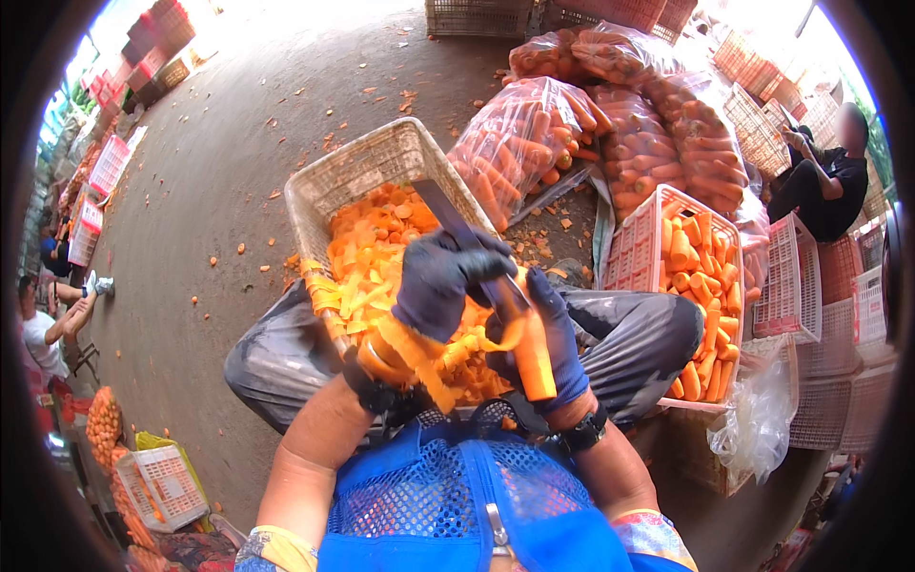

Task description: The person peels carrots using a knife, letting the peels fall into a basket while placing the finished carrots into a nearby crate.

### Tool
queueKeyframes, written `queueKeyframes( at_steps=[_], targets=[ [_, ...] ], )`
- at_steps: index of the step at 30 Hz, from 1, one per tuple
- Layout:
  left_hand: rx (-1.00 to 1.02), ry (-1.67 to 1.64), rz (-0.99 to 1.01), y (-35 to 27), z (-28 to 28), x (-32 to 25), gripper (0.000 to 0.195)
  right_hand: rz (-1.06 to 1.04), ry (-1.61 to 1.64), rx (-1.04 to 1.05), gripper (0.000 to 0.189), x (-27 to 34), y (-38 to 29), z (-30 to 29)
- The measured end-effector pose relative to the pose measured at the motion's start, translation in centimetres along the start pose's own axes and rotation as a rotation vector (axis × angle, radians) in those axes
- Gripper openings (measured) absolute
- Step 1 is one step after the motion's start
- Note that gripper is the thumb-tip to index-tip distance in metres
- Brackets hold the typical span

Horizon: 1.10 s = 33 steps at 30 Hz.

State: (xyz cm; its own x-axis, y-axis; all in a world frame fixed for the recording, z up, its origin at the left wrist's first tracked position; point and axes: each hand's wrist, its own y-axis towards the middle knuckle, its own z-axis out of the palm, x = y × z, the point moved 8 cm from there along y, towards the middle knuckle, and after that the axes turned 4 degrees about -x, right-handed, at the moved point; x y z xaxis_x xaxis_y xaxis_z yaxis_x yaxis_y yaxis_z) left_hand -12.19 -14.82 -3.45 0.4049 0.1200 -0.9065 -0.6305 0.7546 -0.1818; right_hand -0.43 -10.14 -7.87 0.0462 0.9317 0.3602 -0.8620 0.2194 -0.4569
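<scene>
My left hand (pixel 434 289), in a dark glove, grips a long, flat peeling knife (pixel 444 209). Its lower end lies against a carrot (pixel 535 361) that my right hand (pixel 563 336), also gloved, holds at a slant. A curl of peel hangs at the carrot's side, and a long orange strip (pixel 411 354) dangles below my left hand. Beneath both hands, between my bent legs, stands a worn plastic crate (pixel 350 161) with a heap of carrot peelings (pixel 372 229) and cut carrot ends in it. My right fingers are partly hidden behind the carrot.
A pink crate (pixel 632 239) of peeled carrots stands right of my knee. Clear plastic bags of carrots (pixel 529 143) are piled beyond. Stacked crates (pixel 829 357) and a seated person (pixel 829 171) are at right. Another person (pixel 50 329) sits at far left. Scraps litter the floor (pixel 207 179).
</scene>
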Motion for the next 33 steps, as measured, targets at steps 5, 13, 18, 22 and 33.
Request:
queueKeyframes(
  at_steps=[5, 13, 18, 22, 33],
  targets=[
    [-0.575, 0.302, 0.264, 3.6, -8.8, -4.7, 0.012, 0.005, -0.144, -0.036, 0.064, 1.9, -1.9, -0.9],
    [0.049, 0.086, -0.116, -4.8, 3.3, 1.4, 0.018, -0.026, 0.055, -0.149, 0.054, 1.4, 2.3, -3.0],
    [-0.38, 0.279, 0.26, 3.9, -5.8, -4.0, 0.011, 0.092, -0.261, 0.046, 0.052, 0.0, -4.0, 1.1],
    [-0.583, 0.249, 0.311, 3.5, -10.0, -4.7, 0.009, 0.027, -0.189, -0.103, 0.053, 2.7, -1.6, -2.7],
    [-0.05, 0.059, 0.082, 0.8, -0.9, -1.4, 0.016, 0.03, -0.06, -0.134, 0.051, -1.1, -1.7, -1.9]
  ],
)
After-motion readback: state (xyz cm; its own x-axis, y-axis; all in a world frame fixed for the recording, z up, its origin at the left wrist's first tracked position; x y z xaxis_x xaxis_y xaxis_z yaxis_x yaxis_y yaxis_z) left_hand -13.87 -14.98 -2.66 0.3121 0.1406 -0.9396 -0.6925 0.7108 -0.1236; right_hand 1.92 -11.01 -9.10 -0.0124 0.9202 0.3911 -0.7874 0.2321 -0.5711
